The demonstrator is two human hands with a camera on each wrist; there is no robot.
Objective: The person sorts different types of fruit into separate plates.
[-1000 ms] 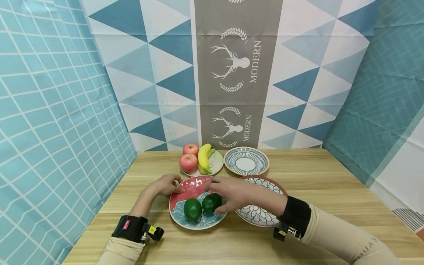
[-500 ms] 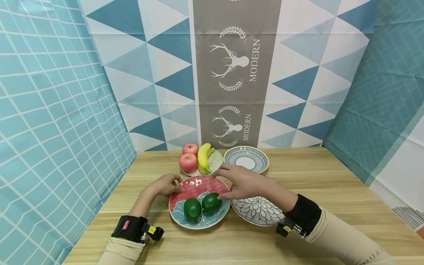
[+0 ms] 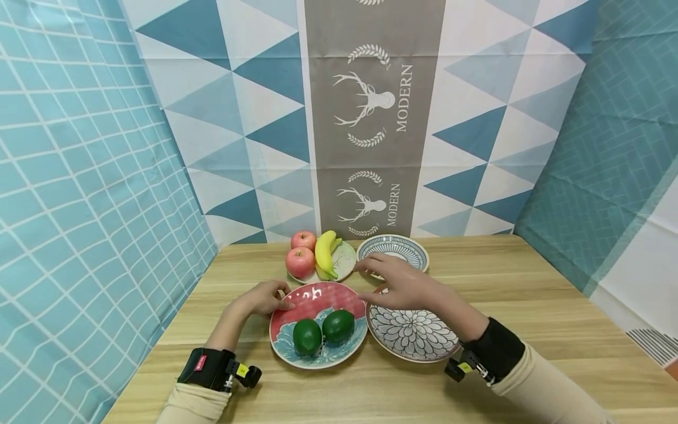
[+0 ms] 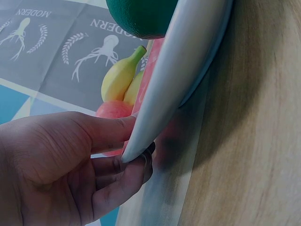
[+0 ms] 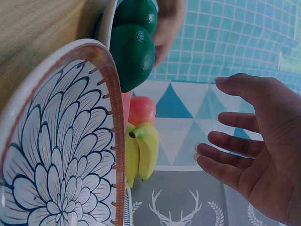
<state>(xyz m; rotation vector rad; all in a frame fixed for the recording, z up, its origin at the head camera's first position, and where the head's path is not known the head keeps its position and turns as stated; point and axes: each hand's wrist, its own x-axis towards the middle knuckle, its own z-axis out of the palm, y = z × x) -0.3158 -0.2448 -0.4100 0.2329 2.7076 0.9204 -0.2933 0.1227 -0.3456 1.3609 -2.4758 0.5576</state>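
My left hand (image 3: 261, 298) pinches the left rim of a red and blue plate (image 3: 309, 299), thumb on top and curled fingers beneath, as the left wrist view shows. Two dark green, lime-like fruits, one on the left (image 3: 307, 337) and one on the right (image 3: 338, 326), lie side by side on it. My right hand (image 3: 399, 287) hovers above the far side of a flower-patterned plate (image 3: 413, 338) with a brown rim. In the right wrist view its fingers (image 5: 235, 146) are spread and relaxed, hold nothing and stand apart from the plate.
Behind, a pale plate (image 3: 345, 259) bears two apples (image 3: 300, 262) and bananas (image 3: 325, 253). To its right is a blue-lined dish (image 3: 418, 254), partly covered by my right hand. A patterned cloth wall (image 3: 471, 118) closes off the back of the wooden table (image 3: 503, 294).
My right hand has moved from over the green fruits, up and to the right, to above the flower-patterned plate. The right green fruit has turned slightly. My left hand keeps its hold on the rim.
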